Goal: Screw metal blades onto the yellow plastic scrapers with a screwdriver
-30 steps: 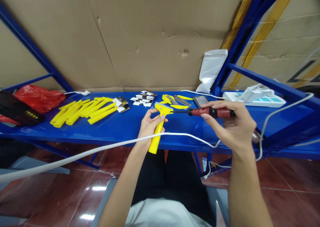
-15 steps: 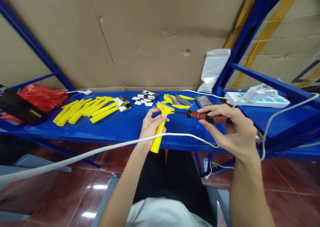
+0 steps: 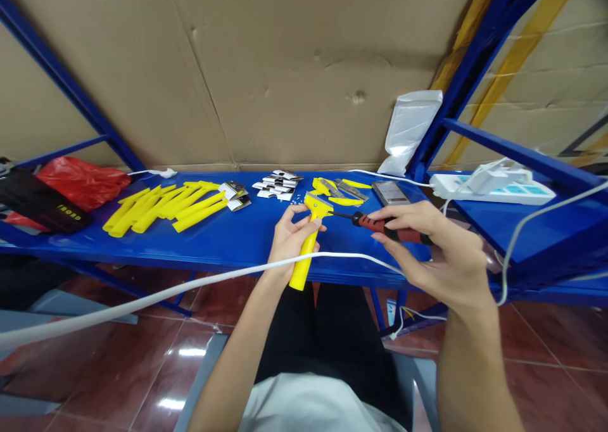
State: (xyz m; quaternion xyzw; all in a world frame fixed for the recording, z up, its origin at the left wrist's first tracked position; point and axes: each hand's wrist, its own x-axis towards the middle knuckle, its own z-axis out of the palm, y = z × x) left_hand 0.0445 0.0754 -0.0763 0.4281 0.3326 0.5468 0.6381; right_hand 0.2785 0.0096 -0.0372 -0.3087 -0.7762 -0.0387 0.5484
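My left hand [image 3: 291, 239] is closed around a yellow scraper [image 3: 304, 261], its wide head tilted up and its handle pointing down towards me. In my right hand [image 3: 441, 242] is a screwdriver [image 3: 377, 226] with a red and black grip, held nearly level. Its tip meets the right side of the scraper head; the exact contact is too small to make out. Just beyond the head lie yellow scraper parts and metal blades [image 3: 342, 191]. Tiny pale bits, perhaps screws, are scattered beside my left fingers.
Several yellow scrapers [image 3: 161, 209] lie at left, near a red plastic bag [image 3: 80, 182]. Folded cards [image 3: 277, 185] and a phone [image 3: 391, 193] lie farther back. A power strip [image 3: 498, 188] sits at right. A white cable [image 3: 190, 285] crosses in front of my left wrist.
The screwdriver grip has shifted slightly left and my right fingers have changed their hold a little. The scraper stays in my left hand; the whole view has moved slightly.
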